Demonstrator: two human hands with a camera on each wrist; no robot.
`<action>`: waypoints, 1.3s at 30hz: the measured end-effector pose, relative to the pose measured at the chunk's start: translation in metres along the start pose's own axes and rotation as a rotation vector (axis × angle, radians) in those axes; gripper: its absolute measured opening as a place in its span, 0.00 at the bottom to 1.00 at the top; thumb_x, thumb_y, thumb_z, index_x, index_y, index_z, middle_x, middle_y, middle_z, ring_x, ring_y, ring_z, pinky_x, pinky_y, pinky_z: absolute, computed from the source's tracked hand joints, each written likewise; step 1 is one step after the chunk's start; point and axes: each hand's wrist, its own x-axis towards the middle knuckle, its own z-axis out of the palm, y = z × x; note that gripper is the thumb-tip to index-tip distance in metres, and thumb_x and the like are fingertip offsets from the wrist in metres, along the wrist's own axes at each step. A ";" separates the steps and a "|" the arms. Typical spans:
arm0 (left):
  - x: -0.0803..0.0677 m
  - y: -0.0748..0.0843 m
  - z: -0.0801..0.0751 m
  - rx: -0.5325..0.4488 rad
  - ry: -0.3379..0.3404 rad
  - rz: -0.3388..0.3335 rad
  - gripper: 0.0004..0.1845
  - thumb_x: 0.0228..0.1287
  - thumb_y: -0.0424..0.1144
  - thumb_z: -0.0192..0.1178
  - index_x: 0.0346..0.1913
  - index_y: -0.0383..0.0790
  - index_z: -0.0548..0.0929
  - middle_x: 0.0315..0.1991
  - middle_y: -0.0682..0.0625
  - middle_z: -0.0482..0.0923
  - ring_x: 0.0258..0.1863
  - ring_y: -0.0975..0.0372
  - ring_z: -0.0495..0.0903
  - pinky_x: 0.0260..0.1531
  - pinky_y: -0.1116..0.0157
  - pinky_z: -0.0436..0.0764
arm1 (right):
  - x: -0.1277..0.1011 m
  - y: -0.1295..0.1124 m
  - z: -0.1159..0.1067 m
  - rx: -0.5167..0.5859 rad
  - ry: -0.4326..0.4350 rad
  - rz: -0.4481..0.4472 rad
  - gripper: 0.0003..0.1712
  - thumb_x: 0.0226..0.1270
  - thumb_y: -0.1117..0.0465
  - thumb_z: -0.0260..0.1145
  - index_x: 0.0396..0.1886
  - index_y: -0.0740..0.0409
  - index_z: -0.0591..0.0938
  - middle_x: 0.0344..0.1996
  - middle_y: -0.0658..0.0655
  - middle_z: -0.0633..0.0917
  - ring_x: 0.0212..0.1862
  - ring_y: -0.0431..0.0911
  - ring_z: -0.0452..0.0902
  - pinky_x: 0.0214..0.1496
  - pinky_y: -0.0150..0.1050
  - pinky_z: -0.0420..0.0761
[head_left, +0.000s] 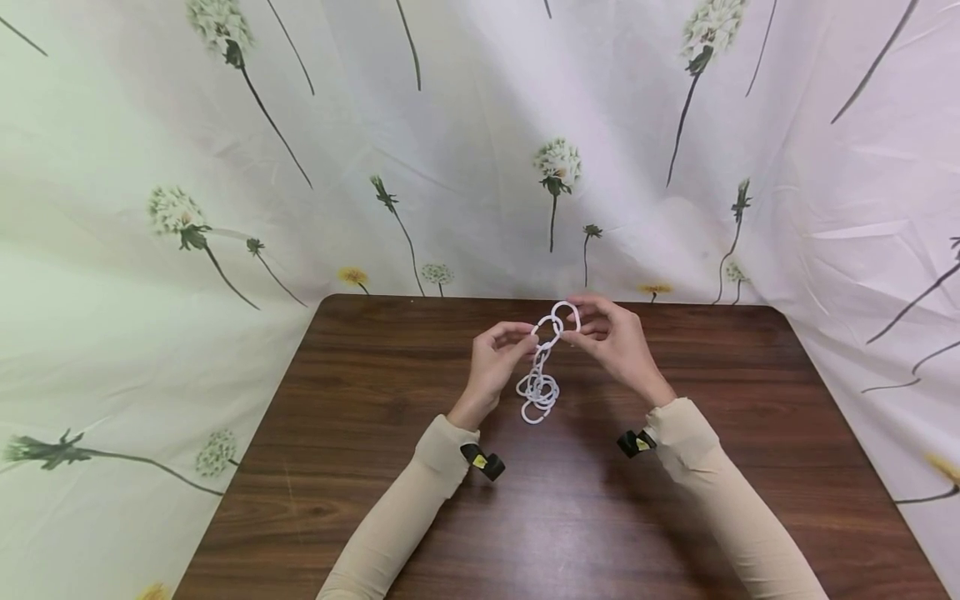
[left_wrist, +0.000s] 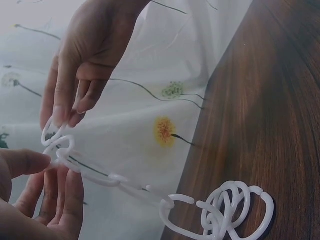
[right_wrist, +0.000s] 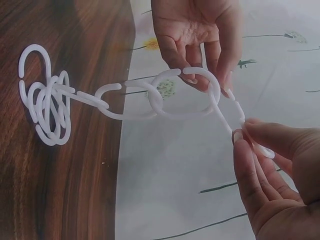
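Observation:
A chain of white plastic C-shaped rings, like shower curtain rings, runs up from a heap of linked rings (head_left: pixel 540 392) on the table. My left hand (head_left: pixel 490 367) pinches one ring (right_wrist: pixel 216 82) near the upper end between thumb and fingers. The end ring (right_wrist: pixel 223 118) hooks through that one, and my right hand (head_left: pixel 618 342) pinches it. A narrow gap shows in the ring at the left fingertips. Between the hands and the heap, further links (right_wrist: pixel 112 116) hang in a slanting line in the right wrist view.
The dark wooden table (head_left: pixel 360 417) spreads under both arms, its far edge just beyond the hands. A pale cloth (head_left: pixel 465 167) printed with dandelions hangs behind and along the sides. Each forearm has a black wrist strap (head_left: pixel 483 461) at the cuff.

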 end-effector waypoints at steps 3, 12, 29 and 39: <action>0.000 0.001 0.000 -0.011 -0.001 -0.001 0.13 0.60 0.27 0.67 0.46 0.24 0.82 0.34 0.44 0.85 0.28 0.63 0.85 0.48 0.38 0.82 | 0.000 0.000 0.002 0.003 -0.002 -0.005 0.29 0.53 0.75 0.73 0.57 0.68 0.78 0.39 0.68 0.84 0.34 0.63 0.85 0.35 0.41 0.89; 0.000 0.000 0.001 -0.001 -0.007 -0.010 0.14 0.60 0.28 0.67 0.47 0.23 0.81 0.34 0.46 0.85 0.28 0.62 0.85 0.43 0.51 0.89 | 0.001 0.013 0.006 0.009 -0.020 0.001 0.30 0.53 0.75 0.73 0.58 0.66 0.78 0.40 0.70 0.84 0.34 0.62 0.86 0.33 0.40 0.89; 0.000 0.000 0.003 0.011 -0.031 -0.057 0.15 0.61 0.28 0.66 0.49 0.23 0.81 0.36 0.41 0.86 0.31 0.57 0.85 0.48 0.39 0.83 | 0.006 0.036 0.011 -0.044 -0.010 -0.006 0.30 0.53 0.66 0.77 0.58 0.48 0.81 0.40 0.60 0.85 0.33 0.44 0.87 0.36 0.32 0.88; 0.001 0.000 0.004 0.010 -0.021 -0.043 0.14 0.59 0.29 0.68 0.47 0.25 0.83 0.36 0.40 0.87 0.29 0.59 0.86 0.46 0.43 0.86 | 0.007 0.040 0.013 -0.085 -0.005 -0.035 0.31 0.53 0.66 0.77 0.59 0.52 0.81 0.41 0.66 0.84 0.33 0.46 0.87 0.38 0.30 0.88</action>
